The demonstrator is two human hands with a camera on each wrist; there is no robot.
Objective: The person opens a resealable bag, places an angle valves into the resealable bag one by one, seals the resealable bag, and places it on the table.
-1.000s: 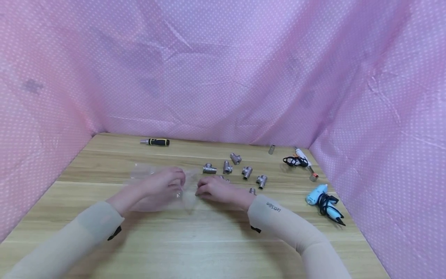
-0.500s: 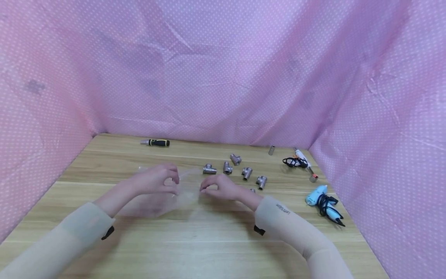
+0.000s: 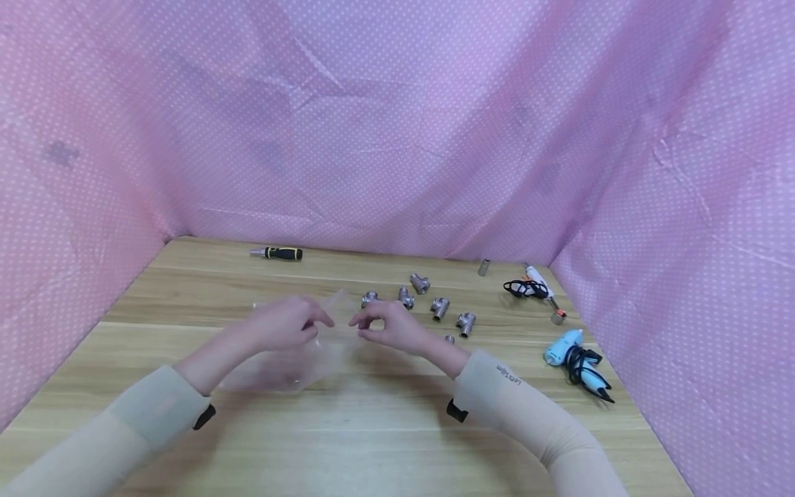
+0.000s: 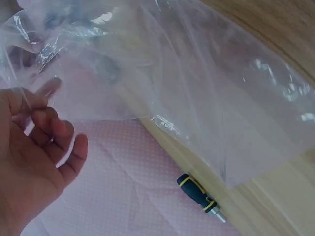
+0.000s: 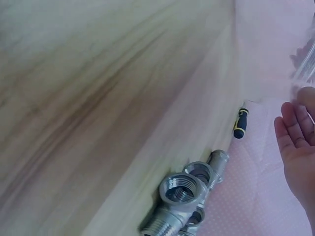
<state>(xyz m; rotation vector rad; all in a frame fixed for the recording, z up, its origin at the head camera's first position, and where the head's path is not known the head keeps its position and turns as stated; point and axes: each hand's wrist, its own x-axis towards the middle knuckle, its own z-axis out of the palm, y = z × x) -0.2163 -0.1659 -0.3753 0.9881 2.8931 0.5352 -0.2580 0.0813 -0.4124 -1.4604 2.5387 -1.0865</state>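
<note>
A clear plastic bag (image 3: 323, 355) hangs between the two hands, over the middle of the table. My left hand (image 3: 288, 324) pinches it near its upper edge, thumb against fingertips. From the right, my right hand (image 3: 395, 328) pinches the bag's other side between thumb and fingers. In the left wrist view the film (image 4: 231, 98) spreads wide from the left hand (image 4: 34, 162), with folds and shiny creases. Only a corner of the bag shows beside the right hand (image 5: 301, 152) in the right wrist view.
Several metal tee pipe fittings (image 3: 440, 308) lie behind and right of the right hand. A black-and-yellow screwdriver (image 3: 282, 253) is at the back left. Along the right stand a small metal cylinder (image 3: 484, 267), a white corded tool (image 3: 537, 278) and a blue glue gun (image 3: 577, 360).
The hands first moved slightly apart, then closer together again. The bag's near part has spread and shifted toward the table's front. The right hand now overlaps the nearest fittings.
</note>
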